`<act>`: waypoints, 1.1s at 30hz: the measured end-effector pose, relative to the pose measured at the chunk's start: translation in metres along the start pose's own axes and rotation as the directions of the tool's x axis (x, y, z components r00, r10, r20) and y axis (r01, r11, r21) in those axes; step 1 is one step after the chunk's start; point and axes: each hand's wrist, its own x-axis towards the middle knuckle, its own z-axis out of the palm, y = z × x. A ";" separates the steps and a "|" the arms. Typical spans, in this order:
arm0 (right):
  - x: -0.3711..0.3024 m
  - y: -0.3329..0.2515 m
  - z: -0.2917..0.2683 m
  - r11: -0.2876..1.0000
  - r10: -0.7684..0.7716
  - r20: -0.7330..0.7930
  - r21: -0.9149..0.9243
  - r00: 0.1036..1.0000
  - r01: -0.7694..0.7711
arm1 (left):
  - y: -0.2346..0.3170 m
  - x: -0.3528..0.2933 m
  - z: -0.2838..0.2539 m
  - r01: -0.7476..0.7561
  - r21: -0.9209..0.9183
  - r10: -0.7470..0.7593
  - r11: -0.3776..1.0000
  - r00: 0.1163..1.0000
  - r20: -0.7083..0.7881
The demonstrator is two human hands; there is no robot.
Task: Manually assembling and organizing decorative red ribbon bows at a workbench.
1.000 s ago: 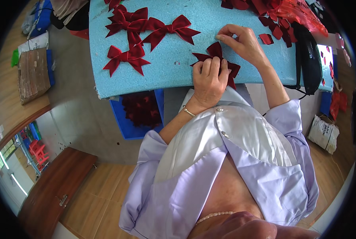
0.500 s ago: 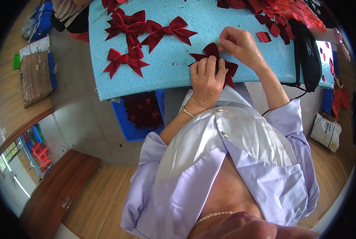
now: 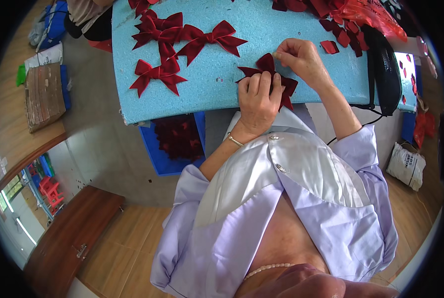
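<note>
A dark red velvet bow (image 3: pixel 265 62) lies near the front edge of the light blue table (image 3: pixel 207 94). My left hand (image 3: pixel 258 102) is closed over its middle, holding it down, and covers much of it. Just beyond the upper loop, my right hand (image 3: pixel 304 60) is raised with thumb and fingertips pinched together. Whatever is in that pinch is too small to make out. To the left, a finished-looking bow (image 3: pixel 158 75) lies alone, and another bow (image 3: pixel 212 41) rests farther back, touching a cluster of bows (image 3: pixel 160 31).
Cut red velvet pieces (image 3: pixel 345 35) lie loose at the back right, beside a red plastic bag (image 3: pixel 376 20). A black bag (image 3: pixel 382 69) hangs at the right edge. Under the table stands a blue bin (image 3: pixel 155 154) of red pieces. Another person (image 3: pixel 87 20) is at the far left.
My right hand has shifted slightly nearer and to the right, still pinched. My left hand stays closed on the bow.
</note>
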 end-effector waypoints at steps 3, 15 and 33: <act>-0.002 -0.001 -0.010 0.998 0.046 0.009 0.033 0.999 -0.047 | 0.001 0.001 -0.001 0.014 -0.040 -0.014 0.999 1.000 -0.007; -0.062 0.001 -0.017 0.980 0.023 0.012 -0.196 1.000 -0.020 | 0.000 0.005 -0.004 0.072 -0.129 -0.068 0.989 0.997 0.034; -0.064 0.029 -0.010 0.997 -0.011 -0.100 0.079 0.995 0.019 | 0.001 0.003 -0.003 0.026 -0.075 -0.021 0.997 0.997 0.068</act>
